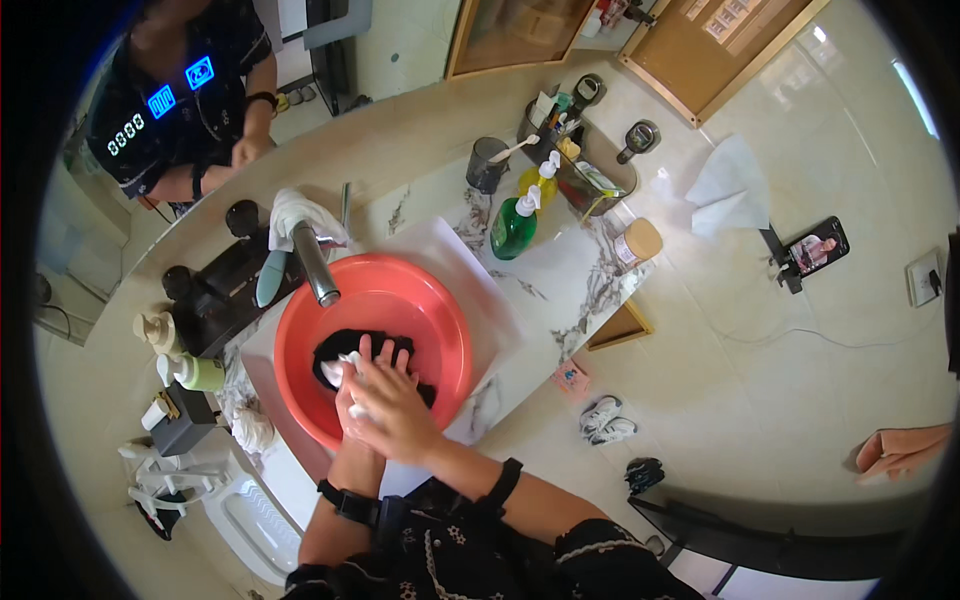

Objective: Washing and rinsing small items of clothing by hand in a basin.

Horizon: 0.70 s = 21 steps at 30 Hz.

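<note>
Over a red plastic basin (458, 330), my two hands are pressed together. My right hand (402, 415) lies across my left hand (357, 428) and hides much of it. Several fingertips stick out beyond the right hand, above a black cloth (340, 345) bunched in the basin. Something soft and white (338, 372) shows between and beside the hands; whether it is foam or a small cloth I cannot tell. The metal faucet (316, 268) reaches over the basin's far rim, with a white cloth (298, 212) draped on its base.
Right of the basin stand a green pump bottle (514, 228), a dark cup (487, 168) with a toothbrush, and a lidded jar (638, 243) near the marble counter's edge. Left are pump bottles (192, 372) and a dark box (185, 422). A phone (818, 247) sits on a holder farther right.
</note>
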Each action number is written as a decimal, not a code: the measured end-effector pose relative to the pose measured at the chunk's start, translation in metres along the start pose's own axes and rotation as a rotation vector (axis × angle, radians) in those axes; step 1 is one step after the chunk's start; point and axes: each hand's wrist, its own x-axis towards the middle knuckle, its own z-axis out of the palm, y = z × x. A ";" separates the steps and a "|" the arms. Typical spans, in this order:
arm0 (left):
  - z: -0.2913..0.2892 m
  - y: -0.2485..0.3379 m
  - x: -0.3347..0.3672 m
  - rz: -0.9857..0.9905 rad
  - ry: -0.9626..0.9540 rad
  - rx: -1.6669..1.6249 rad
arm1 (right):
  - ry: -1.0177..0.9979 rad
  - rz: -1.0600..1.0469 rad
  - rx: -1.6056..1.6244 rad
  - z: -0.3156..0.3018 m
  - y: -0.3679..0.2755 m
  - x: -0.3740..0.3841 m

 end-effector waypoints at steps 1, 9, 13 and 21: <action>-0.003 -0.004 -0.002 0.001 0.008 -0.006 | -0.045 0.329 -0.350 0.008 -0.026 -0.011; 0.004 -0.008 0.001 -0.104 0.059 -0.128 | 0.093 -0.411 0.277 -0.038 0.058 0.025; -0.023 -0.012 -0.007 0.103 -0.238 0.059 | 0.035 -0.150 -0.018 -0.034 -0.007 -0.027; 0.006 -0.004 0.004 0.014 0.108 -0.115 | 0.102 -0.522 0.469 -0.041 0.029 -0.001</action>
